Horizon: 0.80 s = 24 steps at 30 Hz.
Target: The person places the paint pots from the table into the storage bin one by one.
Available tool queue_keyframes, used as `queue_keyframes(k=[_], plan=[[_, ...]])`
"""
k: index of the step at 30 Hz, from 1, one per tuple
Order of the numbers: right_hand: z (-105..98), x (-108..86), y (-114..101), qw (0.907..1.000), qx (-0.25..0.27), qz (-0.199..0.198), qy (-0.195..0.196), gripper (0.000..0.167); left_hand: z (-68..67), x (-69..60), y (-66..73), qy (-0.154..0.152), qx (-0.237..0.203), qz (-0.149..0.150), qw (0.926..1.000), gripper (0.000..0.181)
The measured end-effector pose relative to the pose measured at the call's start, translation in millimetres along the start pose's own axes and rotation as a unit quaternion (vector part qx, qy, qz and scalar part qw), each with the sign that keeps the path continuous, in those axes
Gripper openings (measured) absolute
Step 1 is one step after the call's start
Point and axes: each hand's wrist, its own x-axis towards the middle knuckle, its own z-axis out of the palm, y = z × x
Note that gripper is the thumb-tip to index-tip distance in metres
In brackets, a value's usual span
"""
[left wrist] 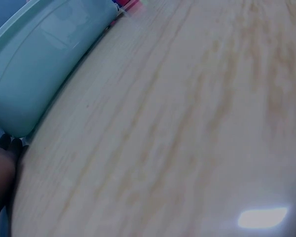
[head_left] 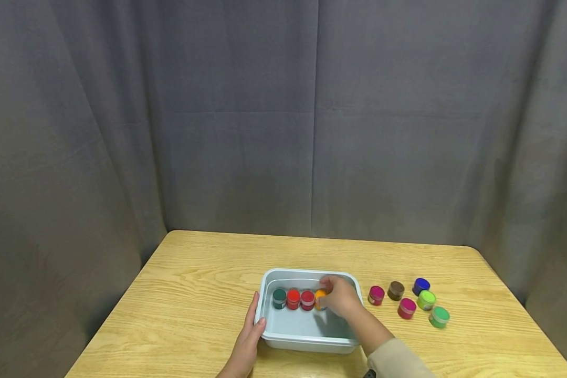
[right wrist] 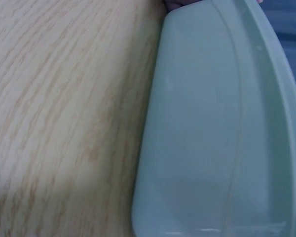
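Observation:
A pale blue-grey plastic tub (head_left: 307, 344) stands on the table, its wall also large in the right wrist view. My left hand (head_left: 247, 344) grips its left side, thumb at the rim and fingers along the outer wall. Inside, small paint jars form a row: dark green (head_left: 279, 298), orange-red (head_left: 293, 298), red (head_left: 307, 300) and orange (head_left: 319, 298). My right hand (head_left: 342, 298) reaches over the tub's right side, thumb and fingers about the orange jar and partly covering it. Neither wrist view shows that hold.
Right of the tub lie several more jars: two magenta ones (head_left: 376, 295), a brown one (head_left: 396, 290), a blue one (head_left: 421, 286), a lime one (head_left: 426, 300) and a green one (head_left: 439, 317). Grey curtains (head_left: 236, 157) hang behind and beside the wooden table (head_left: 179, 304).

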Motion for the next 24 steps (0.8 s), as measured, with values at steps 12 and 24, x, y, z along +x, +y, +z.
queue_keyframes(k=[12,24], plan=[[-22.6,-13.4,-5.7,0.9985,0.046,-0.022,0.017,0.041,0.6,0.3,1.2,0.003,0.006,0.008,0.9999,0.06],[-58.3,-29.7,16.2,0.9963,0.064,-0.033,0.048,0.045,0.1,-0.7,-0.2,0.005,0.009,0.013,0.9999,0.06]])
